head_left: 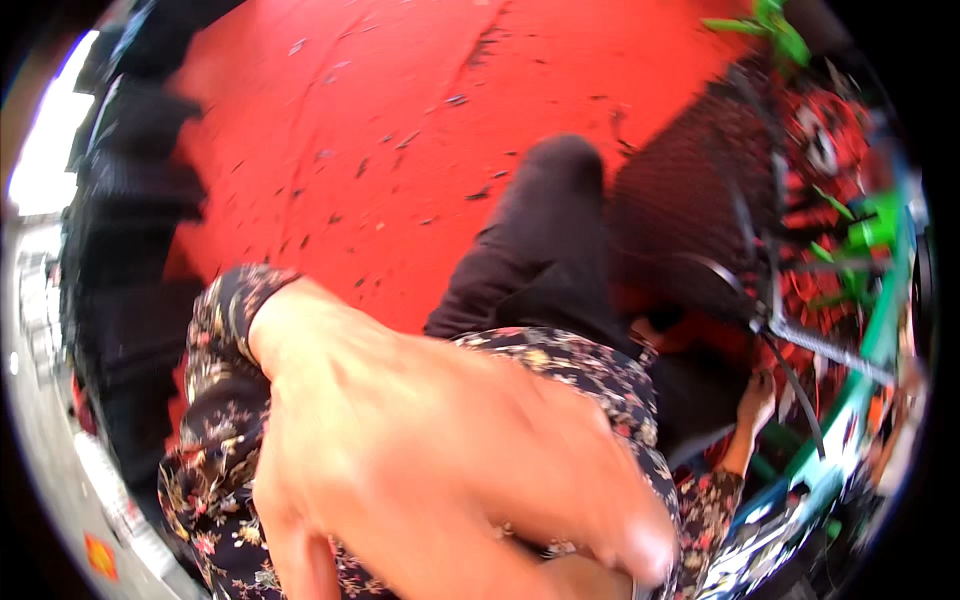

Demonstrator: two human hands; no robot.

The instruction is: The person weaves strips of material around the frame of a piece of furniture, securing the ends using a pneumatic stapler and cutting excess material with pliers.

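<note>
My left hand point(430, 430) is raised close to the camera, its back showing large across the lower middle. Its fingers look spread and point down to the right, with nothing visible in them; their tips are partly cut off at the lower edge. A dark floral sleeve point(225, 420) covers that arm. Farther off at the right, my right hand point(757, 402) is small, beside a dark strap and the green rim point(850, 410) of a container or frame. Its fingers are too small and hidden to read.
A red floor covering point(380, 130) is littered with dark scraps. My knee in dark trousers point(545, 240) is bent over it. Black stacked shapes point(135, 230) line the left. Right are a dark mesh surface point(690, 190), a metal bar point(835, 350), and bright green plastic pieces point(875, 220).
</note>
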